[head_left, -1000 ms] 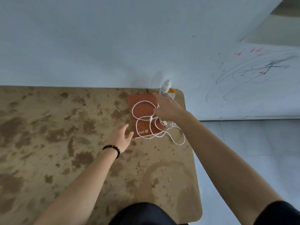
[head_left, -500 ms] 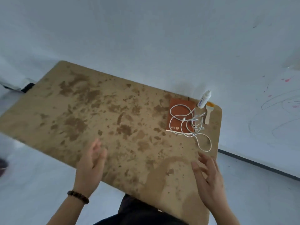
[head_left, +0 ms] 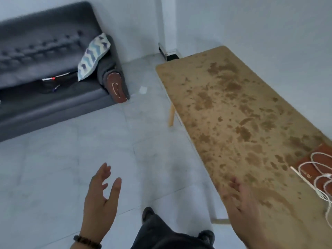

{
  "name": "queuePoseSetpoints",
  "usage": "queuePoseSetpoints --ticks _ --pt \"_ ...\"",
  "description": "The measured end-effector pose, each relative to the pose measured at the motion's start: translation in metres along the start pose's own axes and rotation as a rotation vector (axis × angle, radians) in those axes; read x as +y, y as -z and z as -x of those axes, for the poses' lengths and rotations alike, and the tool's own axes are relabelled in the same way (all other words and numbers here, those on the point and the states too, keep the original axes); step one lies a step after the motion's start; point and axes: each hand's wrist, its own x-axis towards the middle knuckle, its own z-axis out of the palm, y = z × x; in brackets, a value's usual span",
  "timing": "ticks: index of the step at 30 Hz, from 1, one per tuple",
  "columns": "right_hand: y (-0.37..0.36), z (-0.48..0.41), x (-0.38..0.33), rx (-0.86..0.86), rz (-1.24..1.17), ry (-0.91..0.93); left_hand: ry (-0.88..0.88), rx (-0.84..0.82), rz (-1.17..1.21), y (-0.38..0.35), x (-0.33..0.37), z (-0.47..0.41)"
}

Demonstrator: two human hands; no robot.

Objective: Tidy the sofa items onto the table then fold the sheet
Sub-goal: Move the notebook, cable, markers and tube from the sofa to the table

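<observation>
A: Entry, head view. What differs from half a second ago?

B: The view has swung left. Then the table (head_left: 224, 105) filled the frame. Now it runs along the right side, and a dark grey sofa (head_left: 45, 51) has come into view at far left.

A: Hands?

B: Both empty, as before. The left hand (head_left: 100, 200) is palm-up with its fingers (head_left: 106, 169) apart and relaxed. It was over the near table edge and is now over the grey floor (head_left: 71, 159). A bead bracelet (head_left: 86, 241) is on that wrist. The right hand (head_left: 242, 203) is blurred, fingers spread and gripping nothing. It hovers over the near corner of the table.

A: Items already on the table?

B: The red-brown notebook (head_left: 305, 174) lies at the right edge of the frame with the white cable (head_left: 323, 195) looped on top, arranged as before. One strand trails off onto the table surface. The small bottle seen beside them earlier is now out of frame.

A: Items on the sofa?

B: A thin white item with a red band (head_left: 55, 77) lies at the back of the seat. Just left of a blue-and-white patterned cushion (head_left: 93, 56), which leans in the right corner against the armrest. Below it, something dark (head_left: 45, 87) lies on the seat, too blurred to identify. All are well apart from both hands.

A: Anything else?

B: A white paper scrap (head_left: 143, 89) on the floor between sofa and table. Dark trousers and two shoes, one of them (head_left: 148, 212) forward, at the near edge.
</observation>
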Motion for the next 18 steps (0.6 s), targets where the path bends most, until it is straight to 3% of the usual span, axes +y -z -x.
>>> queuePoseSetpoints --ticks 5,11,18 --pt "-0.087 -0.014 -0.064 -0.064 0.001 0.13 0.131 0.137 0.034 0.069 -0.065 -0.009" --pt "-0.241 -0.021 -0.15 -0.168 0.137 0.318 0.264 0.316 0.159 0.174 -0.162 -0.047" --pt "-0.359 -0.042 -0.225 -0.264 0.24 0.383 0.382 0.358 0.2 0.243 -0.227 -0.11"
